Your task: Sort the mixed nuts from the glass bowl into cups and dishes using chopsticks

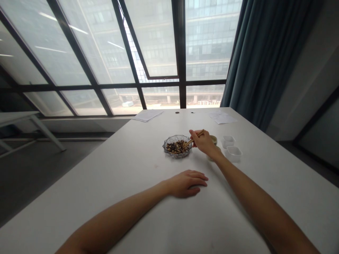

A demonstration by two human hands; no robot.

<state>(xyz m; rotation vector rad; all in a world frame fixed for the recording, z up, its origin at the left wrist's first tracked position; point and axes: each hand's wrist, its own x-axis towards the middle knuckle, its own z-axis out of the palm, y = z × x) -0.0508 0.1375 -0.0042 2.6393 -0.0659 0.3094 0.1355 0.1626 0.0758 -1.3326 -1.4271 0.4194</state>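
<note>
1. The right hand [202,141] is gripping a pair of slender wooden chopsticks [188,143], its fingers closing around the shafts.
2. The chopstick tips are reaching into the right side of a glass bowl [165,146]; whether they are pinching a piece, the inspector cannot tell.
3. The bowl is sitting beyond the left hand and just left of the right hand's fingers. Its clear, faceted wall is ending in a scalloped rim.
4. A dried mix [173,147] of small dark and pale tan pieces is covering the bowl's base, showing a coarse, uneven texture.
5. The left hand [185,184] is resting on the smooth white table [127,169], fingers extending loosely, thumb standing apart, holding nothing visible.
6. A round greenish dish [213,138] is standing behind the right hand, partly hidden.
7. Two translucent, round-cornered plastic tubs are standing to its right, the rear tub [227,144] nearly touching the front tub [233,157].
</note>
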